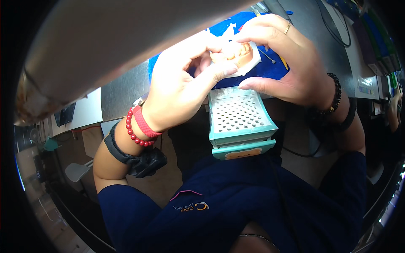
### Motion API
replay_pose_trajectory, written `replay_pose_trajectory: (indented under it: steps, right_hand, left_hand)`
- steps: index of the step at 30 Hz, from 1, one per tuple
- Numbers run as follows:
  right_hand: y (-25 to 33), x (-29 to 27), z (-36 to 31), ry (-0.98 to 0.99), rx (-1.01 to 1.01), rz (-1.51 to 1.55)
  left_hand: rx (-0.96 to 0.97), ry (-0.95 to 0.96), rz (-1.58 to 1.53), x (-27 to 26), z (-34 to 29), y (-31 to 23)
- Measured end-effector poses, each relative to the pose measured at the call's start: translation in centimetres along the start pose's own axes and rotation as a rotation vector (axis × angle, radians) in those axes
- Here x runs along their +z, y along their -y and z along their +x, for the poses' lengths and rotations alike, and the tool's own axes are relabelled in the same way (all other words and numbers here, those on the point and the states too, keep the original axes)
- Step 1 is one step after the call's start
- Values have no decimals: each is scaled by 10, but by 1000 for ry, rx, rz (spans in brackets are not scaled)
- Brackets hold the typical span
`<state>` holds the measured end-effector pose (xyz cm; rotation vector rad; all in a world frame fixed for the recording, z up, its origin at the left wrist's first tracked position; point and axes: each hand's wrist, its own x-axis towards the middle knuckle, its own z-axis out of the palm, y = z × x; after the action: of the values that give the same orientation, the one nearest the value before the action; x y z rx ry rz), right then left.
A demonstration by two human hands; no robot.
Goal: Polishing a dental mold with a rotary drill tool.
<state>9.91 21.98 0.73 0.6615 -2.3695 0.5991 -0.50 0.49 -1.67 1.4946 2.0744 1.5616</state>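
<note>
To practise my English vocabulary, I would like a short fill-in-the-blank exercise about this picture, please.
The beads by the left hand are ____.
The ring is on the ____ hand.
The mat beneath the dental model is ____.
Between mat and turquoise-edged box, the one with round holes is the ____.
Missing words: red; right; blue; box.

Dental model [248, 59]: chalky, plaster-like, matt base. Mat under it [276, 69]: flat blue, matt. Vent plate [240, 114]: smooth, metal-looking, punched with holes; teal casing [242, 135] smooth, faint sheen. Red beads [133, 136] glossy; red band [143, 123] textured, woven-looking. Ring [287, 28]: shiny gold-toned metal. Shirt [236, 198]: soft navy cloth, matt, stitched-looking emblem. Neck chain [257, 237]: shiny metal.
</note>
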Motion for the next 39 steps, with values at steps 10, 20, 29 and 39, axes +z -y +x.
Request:
replay_pose_trajectory:
  steps: [10, 20, 29, 39]
  right_hand:
    - [-5, 1, -7, 74, 152, 160]
    - [0, 0, -5, 115, 168, 213]
    - [1, 0, -8, 88, 117, 178]
    - [9, -4, -4, 174, 257, 319]
  left_hand:
    - [150, 89, 196, -13, 0, -11]
    - [382, -33, 356, -7, 3, -10]
    - [307, 24, 356, -9, 0, -13]
    - [394, 26, 399, -11, 2, -13]
